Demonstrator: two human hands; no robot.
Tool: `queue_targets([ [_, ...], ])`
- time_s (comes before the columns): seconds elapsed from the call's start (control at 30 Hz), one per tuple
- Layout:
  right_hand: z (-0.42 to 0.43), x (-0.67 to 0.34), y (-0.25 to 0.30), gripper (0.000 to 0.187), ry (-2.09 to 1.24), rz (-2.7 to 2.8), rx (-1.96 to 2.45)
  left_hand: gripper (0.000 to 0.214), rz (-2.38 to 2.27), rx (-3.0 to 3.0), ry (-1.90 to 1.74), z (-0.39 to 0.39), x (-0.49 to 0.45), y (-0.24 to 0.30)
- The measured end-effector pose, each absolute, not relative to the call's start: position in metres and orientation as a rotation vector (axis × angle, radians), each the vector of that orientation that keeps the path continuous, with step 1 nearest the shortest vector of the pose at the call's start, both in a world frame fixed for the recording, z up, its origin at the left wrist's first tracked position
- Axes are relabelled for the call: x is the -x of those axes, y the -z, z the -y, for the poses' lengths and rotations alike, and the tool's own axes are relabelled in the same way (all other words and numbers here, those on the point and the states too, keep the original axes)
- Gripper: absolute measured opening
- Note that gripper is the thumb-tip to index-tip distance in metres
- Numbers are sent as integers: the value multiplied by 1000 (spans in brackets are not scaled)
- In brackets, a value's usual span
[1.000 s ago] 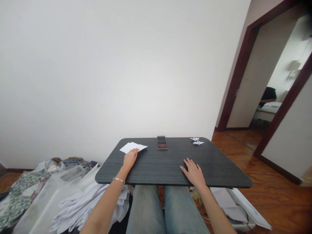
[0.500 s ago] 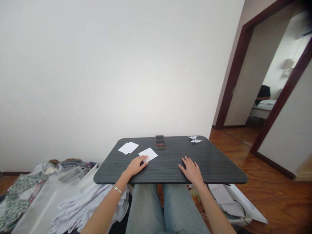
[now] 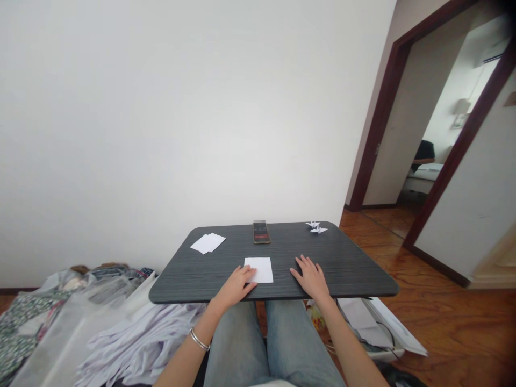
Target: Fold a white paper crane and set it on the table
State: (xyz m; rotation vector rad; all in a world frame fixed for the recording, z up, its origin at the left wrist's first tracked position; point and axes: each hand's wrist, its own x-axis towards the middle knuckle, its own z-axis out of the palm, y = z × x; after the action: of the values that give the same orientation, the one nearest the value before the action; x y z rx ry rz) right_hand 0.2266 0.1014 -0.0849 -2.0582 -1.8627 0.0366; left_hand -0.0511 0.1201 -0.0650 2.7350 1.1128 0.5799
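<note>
A single white paper sheet [image 3: 259, 269] lies near the front edge of a dark wood-grain table [image 3: 355, 269]. My left hand [image 3: 236, 285] rests on the table with its fingertips on the sheet's near left corner, fingers stretched out. To the right of the sheet, my right hand [image 3: 309, 277] lies flat and spread on the tabletop, a little apart from the paper. A small stack of white sheets [image 3: 207, 243] sits at the far left of the table.
A phone [image 3: 261, 232] lies at the table's far middle, and two folded paper cranes [image 3: 316, 227] sit at the far right. Piled clothes and white fabric [image 3: 92, 328] cover the floor at left. Papers and a box [image 3: 379, 330] lie under the table's right side. An open doorway [image 3: 427, 150] stands at right.
My left hand has slid one sheet from the far-left stack toward me and to the middle front of the table. The right hand has stayed flat in place.
</note>
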Motion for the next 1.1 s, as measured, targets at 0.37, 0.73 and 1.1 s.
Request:
queue_targets([
  [0.37,-102,-229,86,53,-54,1861,2055,38,-1066,-2751,-687,-85,36,65],
  [0.73,-102,-229,89,52,-70,1862,2056,41,-1115,-2704,-699,-85,37,71],
  [1.1,-100,-231,88,45,-96,1820,1978,18,-1071,-2357,-920,-89,37,74],
])
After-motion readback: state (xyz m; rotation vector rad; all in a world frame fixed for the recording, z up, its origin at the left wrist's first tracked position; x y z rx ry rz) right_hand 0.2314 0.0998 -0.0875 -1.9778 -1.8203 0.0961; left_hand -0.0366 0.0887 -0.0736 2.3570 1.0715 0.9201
